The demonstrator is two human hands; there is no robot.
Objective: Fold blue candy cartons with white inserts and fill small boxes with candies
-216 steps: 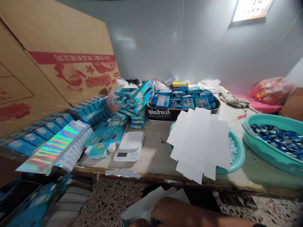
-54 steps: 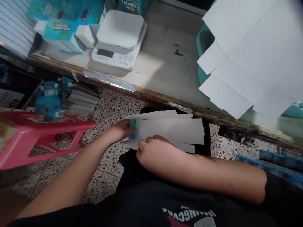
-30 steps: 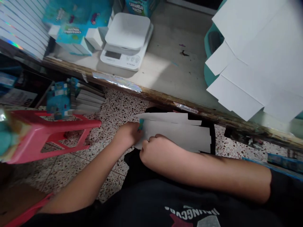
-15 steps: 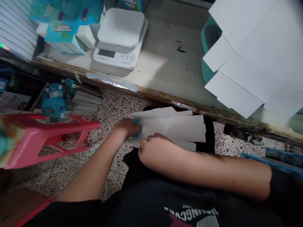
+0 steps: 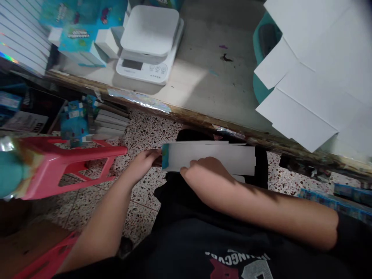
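Dim light, soft shadows, slight blur

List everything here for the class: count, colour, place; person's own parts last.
Carton: one or more, white-blue, centre
Table: one, grey, top
Scale: one, white, on table
Blue cartons: several, blue, left of scale
Striped stack: one, white, top left
Box: one, blue, behind scale
Tub: one, turquoise, table right
Cards: several, white, over tub
Stool: one, pink, left
Turquoise item: one, turquoise, left edge
Pink item: one, pink, bottom left
Black box: one, black, left below table
Packaging: several, blue-white, beside black box
Blue packs: count unclear, blue, right edge
Floor: one, speckled, below table
Shirt: one, black, bottom
Forearms: two, bare, lower half
Left grip: one, bare, at carton's blue end
Right grip: one, bare, over carton
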